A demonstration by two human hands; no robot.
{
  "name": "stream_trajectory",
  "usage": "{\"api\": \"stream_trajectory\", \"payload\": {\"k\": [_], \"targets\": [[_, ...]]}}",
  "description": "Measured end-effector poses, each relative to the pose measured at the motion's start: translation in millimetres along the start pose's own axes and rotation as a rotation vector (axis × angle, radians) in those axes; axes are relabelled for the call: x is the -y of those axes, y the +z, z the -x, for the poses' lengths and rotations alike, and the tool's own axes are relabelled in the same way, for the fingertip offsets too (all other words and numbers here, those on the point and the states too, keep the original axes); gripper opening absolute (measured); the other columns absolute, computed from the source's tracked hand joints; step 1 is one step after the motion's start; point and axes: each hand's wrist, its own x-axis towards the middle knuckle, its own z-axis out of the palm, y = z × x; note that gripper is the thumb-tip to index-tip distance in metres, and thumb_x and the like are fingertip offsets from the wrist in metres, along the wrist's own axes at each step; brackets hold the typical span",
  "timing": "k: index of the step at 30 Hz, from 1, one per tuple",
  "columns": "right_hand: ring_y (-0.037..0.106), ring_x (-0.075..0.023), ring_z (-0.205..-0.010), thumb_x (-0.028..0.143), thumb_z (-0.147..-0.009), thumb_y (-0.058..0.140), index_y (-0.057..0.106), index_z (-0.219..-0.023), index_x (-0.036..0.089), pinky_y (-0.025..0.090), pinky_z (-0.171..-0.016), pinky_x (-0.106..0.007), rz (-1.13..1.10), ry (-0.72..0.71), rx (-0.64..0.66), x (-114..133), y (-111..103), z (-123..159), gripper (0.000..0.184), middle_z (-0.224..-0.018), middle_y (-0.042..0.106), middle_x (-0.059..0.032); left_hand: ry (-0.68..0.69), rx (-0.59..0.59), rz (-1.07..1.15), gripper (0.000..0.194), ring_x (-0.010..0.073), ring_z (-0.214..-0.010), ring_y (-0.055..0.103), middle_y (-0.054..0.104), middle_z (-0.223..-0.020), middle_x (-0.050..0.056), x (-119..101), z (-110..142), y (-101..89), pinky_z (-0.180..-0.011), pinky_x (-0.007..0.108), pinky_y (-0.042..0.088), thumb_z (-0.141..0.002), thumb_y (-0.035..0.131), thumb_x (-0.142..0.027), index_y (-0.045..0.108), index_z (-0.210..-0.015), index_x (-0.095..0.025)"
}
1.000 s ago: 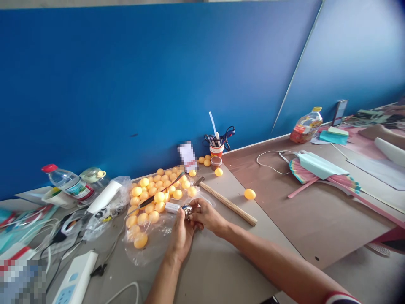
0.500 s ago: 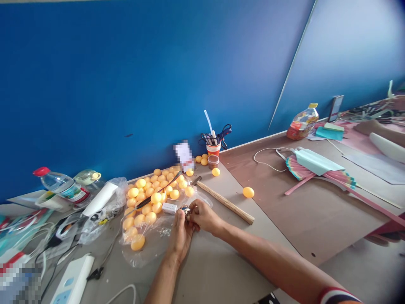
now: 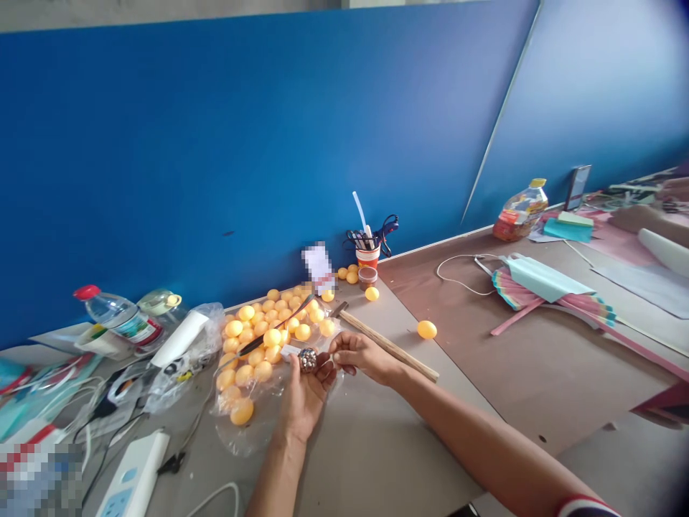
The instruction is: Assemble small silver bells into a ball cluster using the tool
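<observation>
A small round ball [image 3: 307,360] with a dark, glittering, studded surface rests in my left hand [image 3: 304,402], between the thumb and the curled fingers. Close on its right, my right hand [image 3: 362,357] has thumb and forefinger pinched together by the left fingertips. Whatever is in that pinch is too small to make out. Behind both hands lies a clear plastic bag [image 3: 245,434] with many yellow-orange balls [image 3: 263,371]. A small white box [image 3: 291,350] is partly hidden behind the studded ball. Beyond my right hand lies a hammer [image 3: 398,348] with a wooden handle.
Loose orange balls [image 3: 427,329] dot the table. At the back stand a paper cup [image 3: 367,256] of tools and a small lidded tub [image 3: 368,278]. Bottles [image 3: 132,323] and a power strip [image 3: 132,477] crowd the left. A pink fan [image 3: 517,291] lies right; another person's arm [image 3: 640,219] reaches in.
My right hand has drawn off the studded ball to the right. My left hand has opened somewhat, so more of the ball shows. The whole view has shifted slightly.
</observation>
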Motion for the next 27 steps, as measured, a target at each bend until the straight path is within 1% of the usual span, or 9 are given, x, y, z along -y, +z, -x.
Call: {"api": "stream_trajectory", "payload": {"k": [2,5,9,11,15,18,21,24,27], "targets": [[0.042,-0.0061,-0.046,0.022,-0.070,0.064,0.060,-0.074,0.016,0.033,-0.047,-0.020,0.205,0.039,0.040,2.0,-2.2,0.9,0.009,-0.058,0.057,0.0047,0.018,-0.049,0.022,0.037,0.0151,-0.065,0.064,0.070,-0.077,0.008,-1.4,-0.1,-0.1,-0.065,0.028,0.055,-0.082,0.063,-0.049,0.067,-0.086,-0.013],[0.049,-0.0090,-0.055,0.017,-0.070,0.063,0.065,-0.071,0.017,0.038,-0.053,-0.021,0.543,0.041,0.060,-1.4,-2.4,1.6,0.002,-0.062,0.061,0.0037,0.025,-0.039,0.034,0.033,0.0113,-0.057,0.057,0.065,-0.073,0.005,-3.0,0.4,0.4,-0.059,0.025,0.054,-0.086,0.060,-0.047,0.066,-0.088,-0.014],[0.058,-0.0137,-0.067,0.012,-0.074,0.058,0.069,-0.075,0.019,0.042,-0.063,-0.023,0.903,-0.075,0.046,-7.2,2.9,4.5,0.013,-0.074,0.069,-0.0004,0.036,0.010,0.031,0.030,0.0107,-0.056,0.054,0.061,-0.072,0.003,-5.7,1.7,0.4,-0.058,0.025,0.052,-0.084,0.063,-0.043,0.066,-0.094,-0.015],[0.061,-0.0161,-0.071,0.012,-0.076,0.057,0.070,-0.077,0.019,0.042,-0.065,-0.024,1.078,-0.082,0.051,-4.9,5.9,7.4,0.014,-0.080,0.071,-0.0032,0.037,0.012,0.032,0.029,0.0110,-0.057,0.054,0.062,-0.073,0.003,-6.5,2.1,-0.2,-0.059,0.026,0.052,-0.084,0.064,-0.042,0.066,-0.095,-0.015],[0.064,-0.0217,-0.075,0.021,-0.080,0.058,0.069,-0.081,0.018,0.039,-0.061,-0.026,1.393,0.081,0.001,7.9,7.2,13.4,0.012,-0.084,0.071,-0.0083,0.039,0.008,0.038,0.026,0.0127,-0.062,0.060,0.067,-0.081,0.007,-6.8,2.1,-2.5,-0.064,0.028,0.054,-0.081,0.069,-0.036,0.066,-0.096,-0.015],[0.066,-0.0232,-0.076,0.022,-0.080,0.057,0.068,-0.086,0.018,0.038,-0.058,-0.027,1.513,0.148,-0.010,14.0,3.8,15.3,0.013,-0.088,0.072,-0.0101,0.059,0.029,0.040,0.026,0.0144,-0.066,0.062,0.070,-0.085,0.008,-7.0,1.9,-4.5,-0.070,0.031,0.055,-0.078,0.072,-0.032,0.066,-0.097,-0.016],[0.067,-0.0233,-0.078,0.017,-0.079,0.056,0.066,-0.091,0.017,0.037,-0.058,-0.027,1.570,0.126,0.004,13.9,0.7,15.5,0.016,-0.093,0.072,-0.0108,0.082,0.058,0.038,0.027,0.0149,-0.069,0.064,0.071,-0.090,0.008,-7.9,1.9,-5.8,-0.074,0.033,0.056,-0.076,0.074,-0.029,0.067,-0.100,-0.018],[0.067,-0.0233,-0.080,0.016,-0.078,0.056,0.065,-0.093,0.016,0.037,-0.058,-0.027,1.599,0.109,0.018,13.1,0.6,16.1,0.018,-0.098,0.071,-0.0109,0.094,0.096,0.031,0.032,0.0147,-0.073,0.066,0.071,-0.096,0.007,-8.7,2.1,-6.5,-0.078,0.034,0.055,-0.077,0.073,-0.024,0.065,-0.108,-0.021],[0.067,-0.0230,-0.077,0.014,-0.078,0.054,0.065,-0.092,0.016,0.037,-0.057,-0.026,1.608,0.169,0.033,15.6,2.7,17.8,0.018,-0.091,0.071,-0.0102,0.106,0.119,0.022,0.039,0.0140,-0.074,0.066,0.071,-0.099,0.007,-8.7,2.0,-7.6,-0.081,0.033,0.055,-0.077,0.072,-0.023,0.063,-0.115,-0.023]]}}
